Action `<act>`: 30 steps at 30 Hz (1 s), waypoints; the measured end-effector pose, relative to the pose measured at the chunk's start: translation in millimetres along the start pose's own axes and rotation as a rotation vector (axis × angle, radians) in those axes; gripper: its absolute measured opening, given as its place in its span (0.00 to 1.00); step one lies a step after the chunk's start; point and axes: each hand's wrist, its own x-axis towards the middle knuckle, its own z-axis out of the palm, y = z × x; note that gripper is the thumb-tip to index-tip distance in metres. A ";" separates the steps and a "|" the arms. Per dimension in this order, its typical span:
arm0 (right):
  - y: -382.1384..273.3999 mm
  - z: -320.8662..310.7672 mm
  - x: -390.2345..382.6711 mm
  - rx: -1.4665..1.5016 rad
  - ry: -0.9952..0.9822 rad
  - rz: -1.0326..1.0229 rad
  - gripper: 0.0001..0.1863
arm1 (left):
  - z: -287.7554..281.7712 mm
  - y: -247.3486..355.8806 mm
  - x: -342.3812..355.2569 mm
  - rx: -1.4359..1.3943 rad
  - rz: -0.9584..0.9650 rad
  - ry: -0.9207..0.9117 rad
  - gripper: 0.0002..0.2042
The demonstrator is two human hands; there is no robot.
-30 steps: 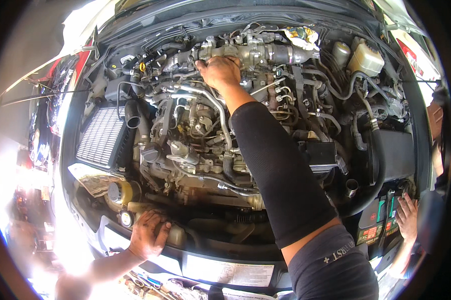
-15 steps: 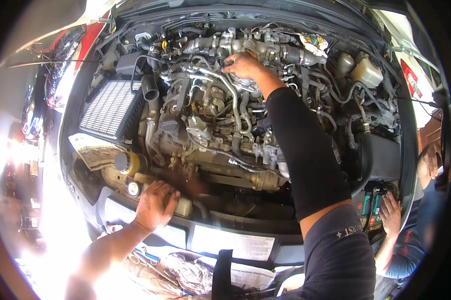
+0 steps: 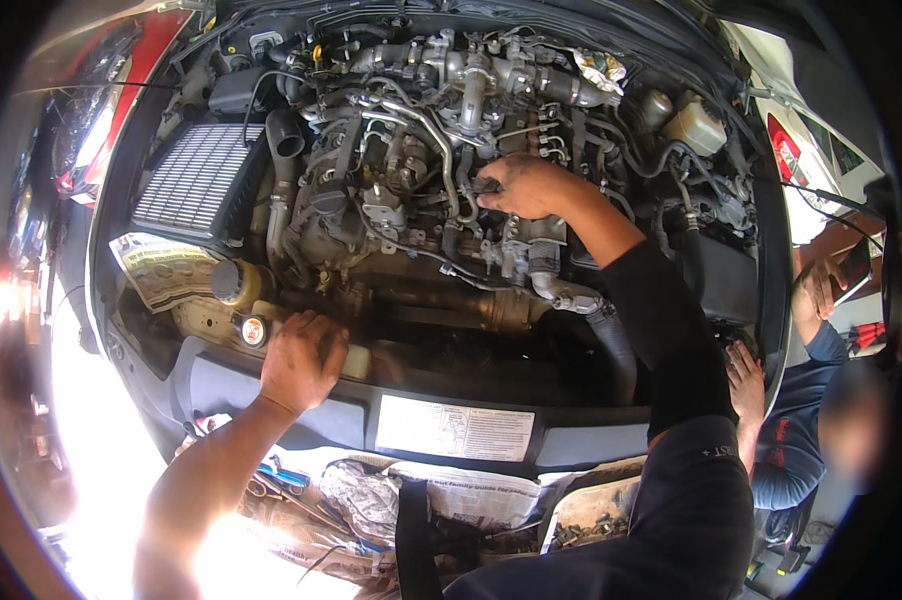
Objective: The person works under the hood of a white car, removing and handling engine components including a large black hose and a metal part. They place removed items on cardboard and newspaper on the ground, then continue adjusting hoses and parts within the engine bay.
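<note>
An opened-up car engine (image 3: pixel 411 200) fills the bay, with metal pipes, hoses and wiring exposed. My right hand (image 3: pixel 523 187) reaches into its middle, beside a curved metal pipe (image 3: pixel 433 130). The fingers are pinched together by a dark part; whether they hold it is hidden. At the bay's front left, my left hand (image 3: pixel 306 358) leans on a pale plastic tank (image 3: pixel 356 362), its thumb apart and its fingers laid over the top. Beside it are a round white-faced cap (image 3: pixel 254 330) and a yellowish reservoir with a dark lid (image 3: pixel 233 283).
A ribbed air filter (image 3: pixel 196 185) sits at left, above newspaper (image 3: pixel 161 270). Along the front lie tools (image 3: pixel 286 475), crumpled plastic (image 3: pixel 361 500) and a tray of small hardware (image 3: pixel 596 515). At right, another person's hand (image 3: pixel 744 385) rests near the bay's edge; their other holds a phone-like object.
My right hand has come nearer from the rear pipework to the engine's middle. My left hand stays on the tank. The view has shifted, bringing the hardware tray into sight.
</note>
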 end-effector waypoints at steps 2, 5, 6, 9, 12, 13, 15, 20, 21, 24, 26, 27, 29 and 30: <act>12.4 -0.7 -17.5 0.005 0.042 0.038 0.33 | 0.8 -0.3 -0.2 0.002 0.023 0.010 0.09; 32.6 2.0 -39.1 0.088 0.059 0.155 0.36 | 1.8 -0.7 0.3 0.012 0.014 0.026 0.09; 35.2 8.4 -44.8 0.103 0.095 0.251 0.40 | 2.1 -0.5 -0.4 0.013 -0.003 0.023 0.09; 37.5 25.7 -54.1 0.398 0.135 0.322 0.45 | 2.7 -0.8 -0.6 0.046 -0.010 0.004 0.09; 27.4 42.4 -54.8 0.340 0.258 0.322 0.44 | 2.6 -1.7 -2.0 0.042 -0.001 -0.008 0.08; 24.1 46.1 -55.6 0.340 0.303 0.326 0.44 | 3.1 -2.1 -1.9 0.045 0.011 -0.002 0.08; 15.8 52.9 -54.4 0.221 0.403 0.328 0.40 | 3.9 -3.1 -2.8 0.041 0.007 -0.011 0.09; 12.1 55.5 -54.5 0.163 0.532 0.276 0.29 | 5.8 -4.0 -3.8 0.048 -0.026 -0.014 0.10; 12.3 56.3 -55.3 0.169 0.565 0.286 0.26 | 6.6 -3.5 -4.2 0.052 -0.028 0.005 0.10; 11.4 57.3 -56.4 0.130 0.585 0.284 0.28 | 7.6 -1.5 -4.8 0.040 -0.050 0.064 0.09; 8.2 56.8 -56.6 0.117 0.559 0.325 0.29 | 5.6 -0.6 -5.4 0.024 -0.058 0.022 0.10; 6.6 55.6 -56.3 0.122 0.574 0.316 0.28 | 4.5 -0.3 -5.4 0.022 -0.050 0.016 0.10; 4.4 53.5 -57.2 0.133 0.542 0.369 0.25 | 3.0 0.9 -5.2 0.035 -0.057 -0.010 0.11; 3.9 52.8 -58.4 0.137 0.554 0.371 0.24 | 2.7 1.8 -5.3 0.053 -0.065 -0.015 0.11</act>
